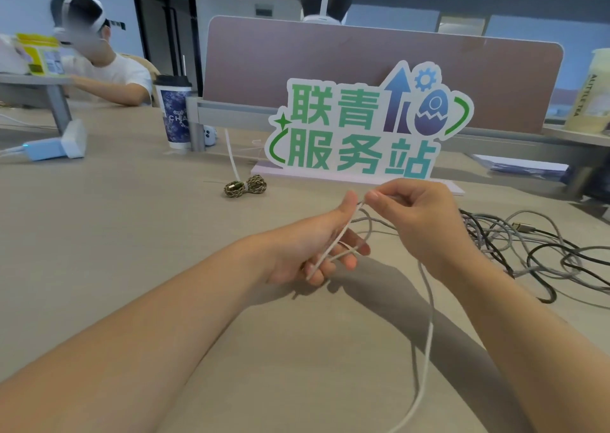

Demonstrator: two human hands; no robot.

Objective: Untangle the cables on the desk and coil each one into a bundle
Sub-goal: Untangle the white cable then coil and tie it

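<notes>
The left hand point(310, 244) is raised over the desk point(132, 218), thumb up and fingers curled, with turns of the white cable point(429, 317) looped round those fingers. The right hand point(419, 214) is just to its right, thumb and forefinger pinched together on the same cable close to the left thumb tip. From the right hand the loose length drops past the wrist and runs toward the near edge, hanging free between the two forearms.

On the desk to the right, beyond the right hand, lies the tangle of grey and black cables point(528, 244), spread out in loose loops. Farther off, left of centre, a braided bundle point(246, 185) lies already coiled, in front of the green-lettered sign point(363, 125).

At the far left of the sign stands a paper cup point(173, 112) with a dark lid on; what it holds is hidden. At the far right a pale plastic cup point(591, 92) stands on a raised shelf, its lower part yellowish; how full it is I cannot tell.
</notes>
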